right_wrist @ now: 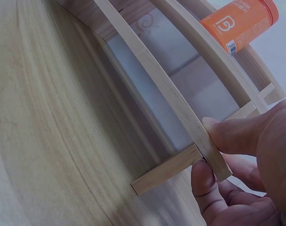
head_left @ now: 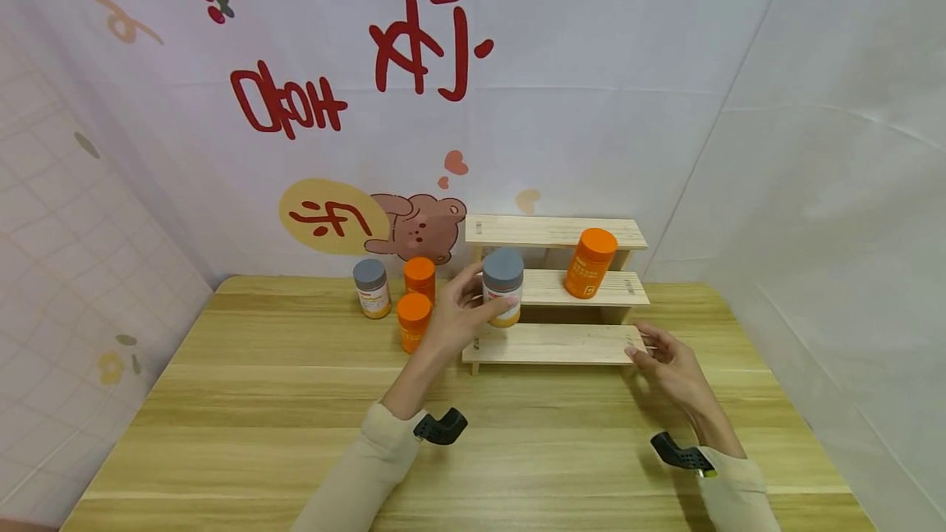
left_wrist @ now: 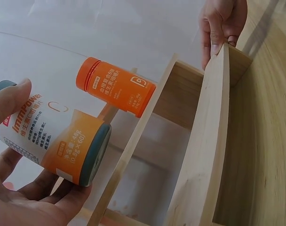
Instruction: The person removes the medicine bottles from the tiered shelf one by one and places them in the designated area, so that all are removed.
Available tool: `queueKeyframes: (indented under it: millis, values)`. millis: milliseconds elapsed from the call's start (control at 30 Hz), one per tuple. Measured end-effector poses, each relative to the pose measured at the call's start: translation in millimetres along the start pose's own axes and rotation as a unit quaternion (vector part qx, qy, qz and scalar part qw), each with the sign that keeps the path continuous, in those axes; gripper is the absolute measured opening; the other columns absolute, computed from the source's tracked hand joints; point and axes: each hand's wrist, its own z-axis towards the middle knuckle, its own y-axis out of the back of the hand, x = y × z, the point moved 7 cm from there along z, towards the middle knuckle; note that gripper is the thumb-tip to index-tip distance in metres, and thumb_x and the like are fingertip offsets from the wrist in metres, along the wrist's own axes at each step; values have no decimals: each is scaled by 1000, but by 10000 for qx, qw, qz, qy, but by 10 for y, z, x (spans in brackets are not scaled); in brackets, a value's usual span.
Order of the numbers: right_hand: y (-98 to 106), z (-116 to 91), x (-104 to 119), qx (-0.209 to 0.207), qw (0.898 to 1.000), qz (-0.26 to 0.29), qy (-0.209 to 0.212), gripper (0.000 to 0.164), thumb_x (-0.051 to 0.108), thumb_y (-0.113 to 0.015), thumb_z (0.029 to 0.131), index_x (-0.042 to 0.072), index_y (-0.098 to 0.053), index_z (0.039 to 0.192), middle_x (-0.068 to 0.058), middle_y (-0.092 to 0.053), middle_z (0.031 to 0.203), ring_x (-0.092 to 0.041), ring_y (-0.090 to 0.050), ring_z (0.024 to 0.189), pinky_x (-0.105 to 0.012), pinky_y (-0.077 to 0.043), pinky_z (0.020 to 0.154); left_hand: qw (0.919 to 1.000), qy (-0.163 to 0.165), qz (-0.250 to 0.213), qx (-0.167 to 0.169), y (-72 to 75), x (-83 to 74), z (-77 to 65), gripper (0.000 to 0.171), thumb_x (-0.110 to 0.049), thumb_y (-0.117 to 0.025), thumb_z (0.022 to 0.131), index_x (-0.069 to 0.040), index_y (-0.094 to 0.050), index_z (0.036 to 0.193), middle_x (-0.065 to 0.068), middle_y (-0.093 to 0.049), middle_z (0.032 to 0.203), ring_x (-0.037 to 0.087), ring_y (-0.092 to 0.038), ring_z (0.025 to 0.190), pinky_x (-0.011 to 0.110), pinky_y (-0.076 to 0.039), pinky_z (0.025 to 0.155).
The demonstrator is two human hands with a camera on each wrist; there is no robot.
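My left hand (head_left: 460,314) grips a grey-lidded supplement bottle (head_left: 504,286) with a white and orange label. In the head view it appears in front of the left part of a three-step wooden shelf (head_left: 547,345); the left wrist view shows the bottle (left_wrist: 53,134) tilted, thumb on one side and fingers on the other. With thumb and fingers, my right hand (head_left: 671,372) pinches the right end of the lowest board, as the right wrist view shows at the board (right_wrist: 180,106). An orange bottle (head_left: 591,263) stands on the middle step, toward the right.
Left of the shelf, another grey-lidded bottle (head_left: 372,289) and two orange bottles, one at the back (head_left: 420,276) and one nearer (head_left: 414,323), stand on the wooden table (head_left: 296,401). A printed white cloth (head_left: 591,146) hangs behind the table.
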Motion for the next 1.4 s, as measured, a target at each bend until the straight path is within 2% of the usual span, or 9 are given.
queueKeyframes:
  millis: [233,433,633,800,1033,1200,1400]
  values:
    - [4,-1,-12,-26,10000,8,2,69,36,-67,101,7,-40,157,-20,-53,144,1,-51,108,-8,-45,85,9999,-96,-82,-10,100,-41,-114,59,-12,-80,89,-24,-59,143,13,-66,128,23,-64,114,36,-52,105]
    - [3,-5,-21,-11,10000,-12,-29,69,37,-66,101,8,-39,157,-20,-52,145,0,-50,109,-7,-45,85,9996,-121,-215,-155,206,-64,-206,58,-8,-80,88,-19,-60,142,13,-67,125,21,-64,112,32,-51,104]
    - [0,-9,-28,18,10000,-50,-43,69,38,-66,101,9,-38,158,-20,-51,147,-4,-49,113,-6,-43,85,9992,-139,-243,-272,329,-86,-298,58,-7,-80,88,-19,-60,141,14,-66,127,22,-64,115,35,-52,106]
    - [1,1,-17,-23,10000,-33,5,68,36,-66,101,7,-40,157,-20,-53,145,2,-50,109,-6,-43,85,9991,-184,-197,-315,446,-108,-363,61,-6,-80,88,-18,-58,144,14,-66,131,20,-65,115,32,-53,104]
    - [1,20,2,-100,9999,-81,87,66,35,-68,100,6,-44,155,-20,-55,141,5,-50,105,-6,-44,84,9986,-304,-225,-362,623,-144,-437,60,-5,-78,90,-16,-57,144,10,-65,131,16,-64,117,29,-53,102]
    - [1,17,7,-101,9999,-80,36,66,36,-67,100,7,-44,155,-20,-55,142,0,-50,108,-5,-43,85,9983,-270,-212,-461,742,-164,-502,61,-7,-79,89,-18,-56,145,4,-64,130,15,-63,119,25,-53,101]
    - [-2,29,-4,-63,9999,-81,1,67,36,-67,100,8,-43,155,-20,-54,144,-5,-51,113,-5,-43,85,9974,-213,48,-683,902,-157,-575,60,-9,-79,90,-20,-56,144,-2,-65,130,13,-63,121,26,-52,103]
